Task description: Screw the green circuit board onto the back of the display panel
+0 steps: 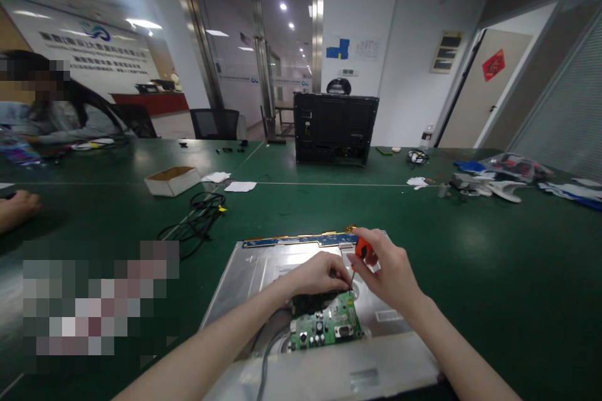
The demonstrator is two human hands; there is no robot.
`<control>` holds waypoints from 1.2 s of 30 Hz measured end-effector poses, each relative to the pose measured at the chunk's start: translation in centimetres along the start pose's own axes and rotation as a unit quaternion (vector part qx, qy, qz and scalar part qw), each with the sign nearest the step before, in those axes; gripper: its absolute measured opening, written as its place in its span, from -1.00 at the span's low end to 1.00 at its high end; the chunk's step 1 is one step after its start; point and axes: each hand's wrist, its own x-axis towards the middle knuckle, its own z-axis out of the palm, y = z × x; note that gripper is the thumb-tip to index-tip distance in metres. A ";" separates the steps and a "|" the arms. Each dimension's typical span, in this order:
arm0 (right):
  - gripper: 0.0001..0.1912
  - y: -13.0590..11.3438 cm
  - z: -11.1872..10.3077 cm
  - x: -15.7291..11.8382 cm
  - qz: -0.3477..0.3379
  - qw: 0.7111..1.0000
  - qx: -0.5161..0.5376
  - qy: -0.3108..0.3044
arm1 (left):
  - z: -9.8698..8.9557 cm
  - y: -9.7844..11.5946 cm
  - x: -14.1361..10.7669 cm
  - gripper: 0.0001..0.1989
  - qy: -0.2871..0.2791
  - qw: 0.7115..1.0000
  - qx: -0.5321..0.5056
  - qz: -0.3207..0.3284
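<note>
In front of me a silver metal display panel [395,351] lies flat, with a green circuit board [324,326] on it. My right hand [388,266] grips a screwdriver [361,247] with an orange-red handle, its shaft pointing down at the board's upper right corner. Beside the tip, my left hand [324,274] has its fingers pinched together at that corner; anything between them is too small to make out. A blue circuit strip [296,240] runs along the panel's far edge. From the board's left side a grey cable [266,357] trails toward me.
A black monitor housing [336,128] stands at the back. On the left are a white open box [172,182], black cables [195,219] and another person's hand [19,210]. Plastic bags [517,166] and loose parts lie at the far right of the green table [517,276].
</note>
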 end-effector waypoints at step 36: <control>-0.70 0.1 0.2 -0.1 0.012 1.000 -0.006 0.026 | -0.1 0.3 -0.1 -0.89 0.003 1.000 -0.004 0.000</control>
